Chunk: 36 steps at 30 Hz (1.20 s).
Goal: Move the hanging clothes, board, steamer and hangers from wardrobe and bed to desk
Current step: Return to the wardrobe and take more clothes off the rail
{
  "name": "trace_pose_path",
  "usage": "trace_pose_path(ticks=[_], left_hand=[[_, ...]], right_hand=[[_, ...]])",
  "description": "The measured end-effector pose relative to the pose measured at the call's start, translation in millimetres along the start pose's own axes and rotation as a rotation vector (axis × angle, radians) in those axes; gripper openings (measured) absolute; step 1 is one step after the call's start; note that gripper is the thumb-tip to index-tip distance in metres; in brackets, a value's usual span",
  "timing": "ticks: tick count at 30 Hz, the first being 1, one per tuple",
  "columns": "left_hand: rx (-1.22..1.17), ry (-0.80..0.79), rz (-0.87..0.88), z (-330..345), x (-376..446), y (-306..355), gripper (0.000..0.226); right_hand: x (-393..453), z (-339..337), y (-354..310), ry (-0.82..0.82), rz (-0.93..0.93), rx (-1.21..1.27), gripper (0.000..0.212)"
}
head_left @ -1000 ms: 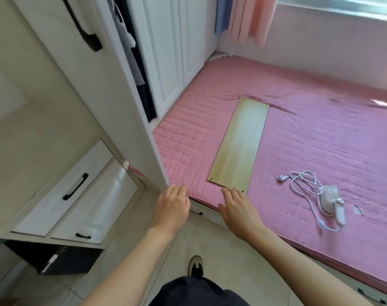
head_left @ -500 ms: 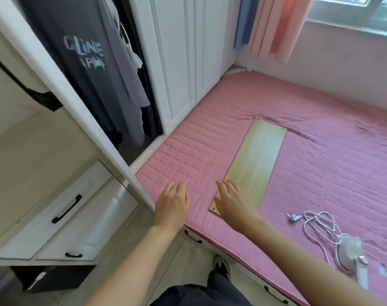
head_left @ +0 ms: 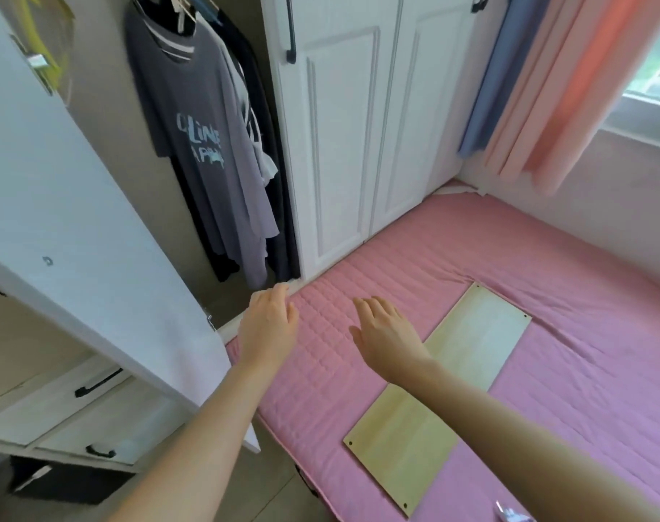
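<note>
white panelled cupboard doors (head_left: 358, 145), peach curtains (head_left: 569, 88) beside a daylit window (head_left: 656, 77).

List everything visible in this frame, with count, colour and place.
grey printed T-shirt: one, grey, hanging in front inside the open wardrobe
other hanging clothes: several, lilac, white and dark, behind it
wooden board: one, pale wood, flat on the bed
bed cover: one, pink, quilted
wardrobe doors: two shut, white; one open at left
drawers: two, white with black handles, lower left
curtains: blue and pink, by the window
hands: left and right, both open and empty, above the bed
</note>
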<state>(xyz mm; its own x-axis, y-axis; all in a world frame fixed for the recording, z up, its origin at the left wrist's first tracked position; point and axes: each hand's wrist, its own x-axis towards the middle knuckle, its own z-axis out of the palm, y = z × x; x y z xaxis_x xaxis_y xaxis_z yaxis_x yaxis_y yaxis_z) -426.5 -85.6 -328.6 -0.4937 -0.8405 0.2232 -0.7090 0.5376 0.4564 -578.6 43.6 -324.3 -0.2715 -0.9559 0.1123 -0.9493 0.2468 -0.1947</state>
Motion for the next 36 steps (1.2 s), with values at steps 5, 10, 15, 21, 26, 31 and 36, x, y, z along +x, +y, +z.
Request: trace_pose_path(ticks=[5,10,15,21,26,31,36], left_hand=[[-0.038,0.129,-0.068,-23,55,15,0.034],[-0.05,0.225,-0.1,-47,111,14,0.032],[-0.054,0.3,-0.157,-68,162,13,0.033],[-0.039,0.381,-0.188,-93,226,16,0.031],[-0.097,0.447,-0.2,-115,281,21,0.027],[-0.091,0.484,-0.17,-140,329,23,0.029],[-0.113,0.447,-0.221,-152,371,10,0.03]], right_hand=[[55,-26,12,0.024,-0.087,-0.015,0.049],[105,-48,12,0.035,-0.136,-0.029,0.052],[161,-75,2,0.072,-0.189,-0.062,0.05],[233,-107,-11,0.152,-0.247,0.007,0.046],[289,-126,-18,0.22,-0.295,0.025,0.039],[341,-148,-26,0.279,-0.319,0.035,0.037],[381,-165,-35,0.28,-0.327,0.049,0.038]])
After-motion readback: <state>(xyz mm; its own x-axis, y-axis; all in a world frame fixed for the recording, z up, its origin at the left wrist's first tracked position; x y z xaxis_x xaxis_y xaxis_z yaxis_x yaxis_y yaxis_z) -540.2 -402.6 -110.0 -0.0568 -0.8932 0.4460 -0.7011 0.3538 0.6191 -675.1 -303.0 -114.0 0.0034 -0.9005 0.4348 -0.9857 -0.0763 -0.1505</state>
